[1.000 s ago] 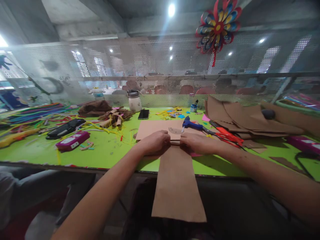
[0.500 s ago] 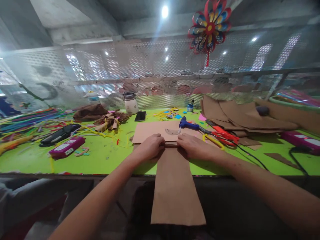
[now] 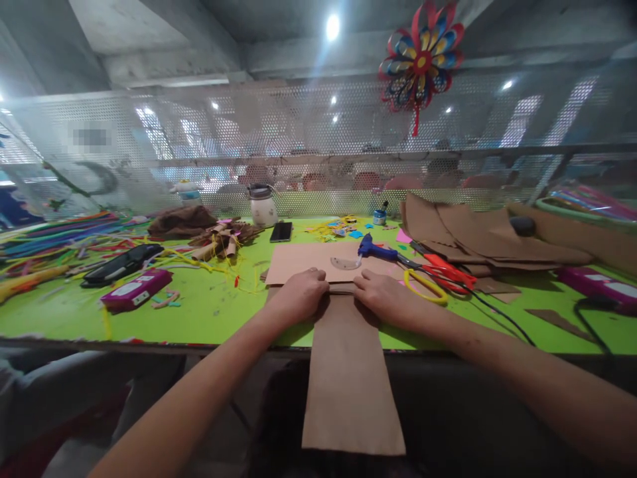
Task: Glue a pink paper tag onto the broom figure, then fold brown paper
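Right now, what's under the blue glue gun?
The blue glue gun lies on a flat brown cardboard sheet, beside a clear protractor. What lies beneath that sheet is covered.

two bare forearms, left hand (image 3: 298,295), right hand (image 3: 383,299), no sleeves

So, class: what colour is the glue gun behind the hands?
Blue glue gun, clearest in the head view.

No readable writing anywhere on the bench.
The pink boxes (image 3: 135,290) at left and the pink box (image 3: 604,285) at right carry white labels, but their print is too small and blurred to read; a patch on the mesh screen (image 3: 90,137) is pixelated, hiding whatever stands there.
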Available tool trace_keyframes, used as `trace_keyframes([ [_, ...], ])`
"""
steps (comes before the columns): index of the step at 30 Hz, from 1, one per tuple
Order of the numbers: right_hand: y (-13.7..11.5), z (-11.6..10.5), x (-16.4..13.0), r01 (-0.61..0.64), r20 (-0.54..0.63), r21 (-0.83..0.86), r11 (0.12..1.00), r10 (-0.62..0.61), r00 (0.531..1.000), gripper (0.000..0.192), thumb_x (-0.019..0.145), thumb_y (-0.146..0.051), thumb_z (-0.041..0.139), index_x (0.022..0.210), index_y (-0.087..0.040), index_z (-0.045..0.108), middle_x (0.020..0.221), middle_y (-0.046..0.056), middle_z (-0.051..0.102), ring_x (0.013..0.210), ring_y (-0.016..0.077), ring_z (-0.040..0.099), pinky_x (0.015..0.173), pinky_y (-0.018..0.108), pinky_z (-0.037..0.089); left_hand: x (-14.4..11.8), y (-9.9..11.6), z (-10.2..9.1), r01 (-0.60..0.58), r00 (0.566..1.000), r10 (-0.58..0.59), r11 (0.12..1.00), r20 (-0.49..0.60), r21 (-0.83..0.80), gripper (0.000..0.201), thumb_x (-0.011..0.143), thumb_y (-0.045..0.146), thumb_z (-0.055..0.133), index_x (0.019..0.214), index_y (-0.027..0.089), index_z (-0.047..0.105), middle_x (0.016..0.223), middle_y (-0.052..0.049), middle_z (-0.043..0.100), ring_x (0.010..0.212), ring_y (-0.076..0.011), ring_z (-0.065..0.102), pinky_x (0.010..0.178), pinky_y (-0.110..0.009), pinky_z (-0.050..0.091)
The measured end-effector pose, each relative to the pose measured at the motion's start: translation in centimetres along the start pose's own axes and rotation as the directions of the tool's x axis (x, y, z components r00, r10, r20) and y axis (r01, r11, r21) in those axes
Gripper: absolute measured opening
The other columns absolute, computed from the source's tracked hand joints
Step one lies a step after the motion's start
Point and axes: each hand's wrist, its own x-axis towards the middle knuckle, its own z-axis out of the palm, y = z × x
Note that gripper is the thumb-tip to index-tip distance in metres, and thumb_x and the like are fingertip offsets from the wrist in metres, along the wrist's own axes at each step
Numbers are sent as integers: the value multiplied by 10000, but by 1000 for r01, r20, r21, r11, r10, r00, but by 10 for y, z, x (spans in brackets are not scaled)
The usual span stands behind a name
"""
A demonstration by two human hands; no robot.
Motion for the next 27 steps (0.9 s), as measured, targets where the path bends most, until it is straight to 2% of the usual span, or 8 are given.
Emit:
trace_keyframes([
  [4, 1, 4, -1, -5, 5, -10, 1000, 5, 1000, 118, 837, -86, 495, 834, -109, 611, 852, 104, 557, 818, 213, 479, 663, 315, 399, 11, -6, -16, 80, 996, -70, 975, 59, -207, 235, 765, 178, 453, 788, 146, 684, 796, -78, 632, 761, -177, 536, 690, -262, 388],
  [7, 2, 7, -2, -48, -48, 11, 999, 49, 998, 143, 837, -73, 476, 885, -113, 604, 873, 104, 556, 827, 211, 474, 668, 313, 405, 30, -14, -25, 269, 958, -197, 872, 208, -410, 325, 822, 273, 402, 824, 120, 689, 756, -64, 655, 645, -145, 530, 618, -241, 374],
  [8, 2, 7, -2, -61, -72, 14, 998, 61, 996, 150, 840, -74, 467, 893, -114, 601, 871, 104, 555, 834, 213, 470, 672, 315, 406, 36, -15, -27, 290, 950, -200, 852, 240, -436, 358, 839, 306, 387, 788, 111, 683, 716, -60, 647, 608, -135, 512, 598, -237, 363],
  [11, 1, 5, -1, -73, -141, 6, 997, 73, 987, 156, 856, -89, 443, 883, -115, 595, 864, 107, 555, 859, 225, 455, 705, 331, 407, 47, -20, -32, 282, 935, -154, 868, 319, -408, 396, 840, 370, 414, 639, 114, 640, 562, -20, 565, 514, -108, 414, 536, -233, 304],
  [14, 0, 1, 1, -74, -224, 7, 997, 74, 972, 172, 881, -111, 415, 876, -114, 587, 868, 112, 552, 855, 223, 440, 745, 345, 399, 44, -24, -34, 255, 921, -71, 854, 383, -454, 401, 837, 416, 429, 640, 125, 622, 540, 9, 514, 509, -97, 368, 527, -228, 280],
  [20, -4, -3, 5, -61, -322, -10, 998, 55, 945, 205, 901, -144, 385, 867, -109, 584, 815, 107, 532, 803, 220, 416, 739, 351, 387, 33, -25, -27, 252, 933, 32, 650, 358, -716, 393, 834, 457, 439, 785, 133, 654, 778, -22, 626, 690, -131, 479, 667, -229, 361],
  [24, -4, -3, 6, -49, -332, -5, 999, 44, 942, 241, 907, -152, 367, 916, -103, 603, 836, 121, 549, 806, 226, 430, 736, 357, 395, 29, -23, -18, 318, 939, -57, 511, 338, -799, 335, 804, 438, 504, 793, 140, 658, 769, -19, 621, 691, -128, 474, 679, -240, 363],
  [27, -2, -5, 9, -65, -341, 133, 989, 107, 934, 233, 889, -144, 395, 951, -119, 618, 879, 127, 568, 842, 223, 461, 747, 352, 415, 26, -23, -15, 321, 944, -77, 443, 322, -837, 292, 785, 403, 544, 754, 131, 647, 712, -6, 588, 656, -117, 457, 655, -238, 351],
])
